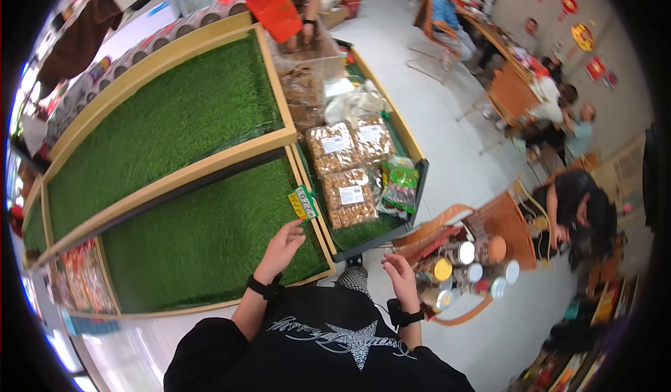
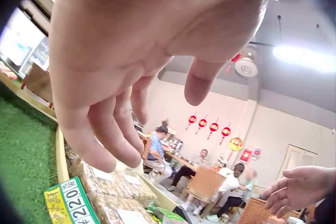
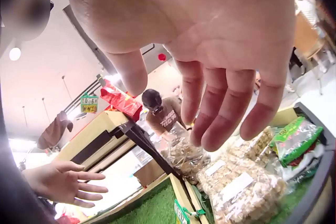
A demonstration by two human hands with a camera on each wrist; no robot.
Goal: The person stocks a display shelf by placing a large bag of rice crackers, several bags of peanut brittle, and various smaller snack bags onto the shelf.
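My left hand (image 1: 281,247) hovers over the front edge of the green turf display (image 1: 203,238), its fingers loosely bent with nothing in them. Just beyond its fingertips stands a green, white and yellow price tag (image 1: 302,203); the left wrist view shows "220" on it (image 2: 72,203). My right hand (image 1: 401,277) is held out to the right, fingers relaxed and holding nothing. Clear bags of light brown chunks (image 1: 349,196), with white labels, lie in the neighbouring bin ahead of both hands. Beside them is a green packet (image 1: 401,186).
A wooden divider (image 1: 175,182) splits the turf shelves. To my right, several lidded jars (image 1: 461,253) crowd a wicker chair (image 1: 503,227). Another person's hand (image 1: 307,35) reaches into a plastic tub at the far end, near a red bag (image 1: 262,4). People sit at tables farther off.
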